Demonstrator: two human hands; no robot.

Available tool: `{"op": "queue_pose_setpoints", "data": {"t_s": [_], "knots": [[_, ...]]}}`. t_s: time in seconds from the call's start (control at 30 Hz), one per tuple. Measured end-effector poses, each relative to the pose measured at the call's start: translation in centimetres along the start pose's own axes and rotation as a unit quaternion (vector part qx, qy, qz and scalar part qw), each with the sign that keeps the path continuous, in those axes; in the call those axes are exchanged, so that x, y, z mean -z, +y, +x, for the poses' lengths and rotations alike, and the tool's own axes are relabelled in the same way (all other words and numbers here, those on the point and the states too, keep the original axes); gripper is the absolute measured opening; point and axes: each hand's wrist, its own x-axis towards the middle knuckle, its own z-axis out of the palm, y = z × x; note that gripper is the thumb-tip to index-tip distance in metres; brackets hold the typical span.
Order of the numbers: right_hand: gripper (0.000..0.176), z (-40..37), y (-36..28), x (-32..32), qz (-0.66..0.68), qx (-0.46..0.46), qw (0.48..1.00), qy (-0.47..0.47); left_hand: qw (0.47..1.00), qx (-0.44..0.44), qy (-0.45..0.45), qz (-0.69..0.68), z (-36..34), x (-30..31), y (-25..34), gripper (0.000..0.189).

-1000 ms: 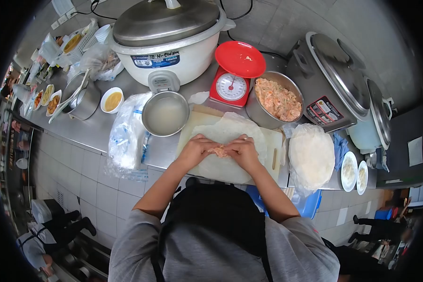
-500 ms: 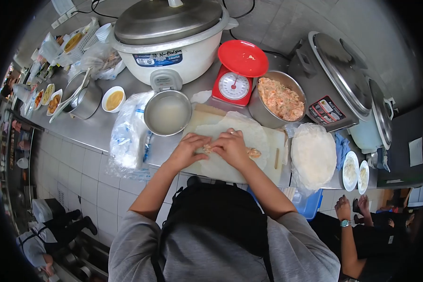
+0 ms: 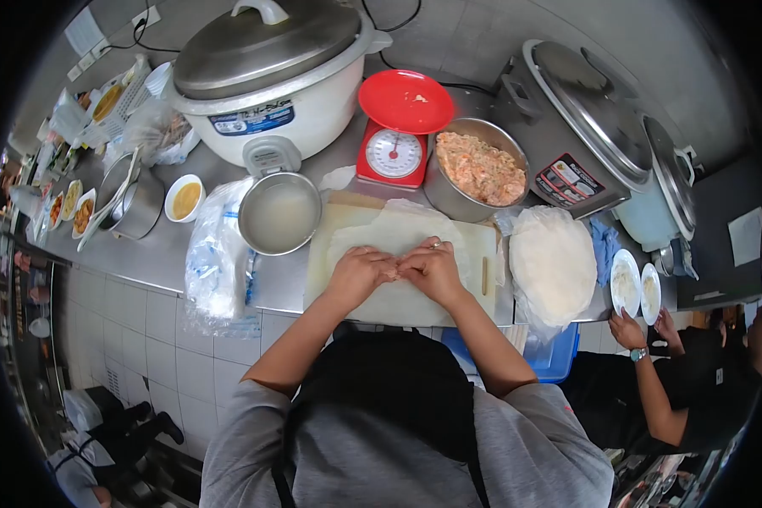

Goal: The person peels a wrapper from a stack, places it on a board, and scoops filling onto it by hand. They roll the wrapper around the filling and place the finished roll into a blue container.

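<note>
"What colour is the sheet (image 3: 389,233)?"
"Off-white; the cutting board (image 3: 319,241) is pale yellow."
"And the filling in the pot (image 3: 480,169)?"
"Mottled orange, pink and whitish."
"The scale (image 3: 406,121)?"
"Red, its dial (image 3: 394,156) white."

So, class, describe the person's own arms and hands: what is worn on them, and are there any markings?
Loose, plain grey short sleeves cover the upper arms, ending near the elbows; the forearms are bare. Neither the left hand nor the right hand is gloved. The right hand wears a ring. No watch or bracelet shows on either wrist.
</note>
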Motion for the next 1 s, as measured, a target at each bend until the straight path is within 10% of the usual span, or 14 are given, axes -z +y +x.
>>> {"op": "queue_pose_setpoints", "data": {"t_s": [1.0], "knots": [[0.041, -5.9, 5.7, 4.6, -0.013, -0.057, 0.996, 0.066, 0.998, 0.006, -0.068, 0.005, 5.5, -7.0, 4.2, 0.037]]}}
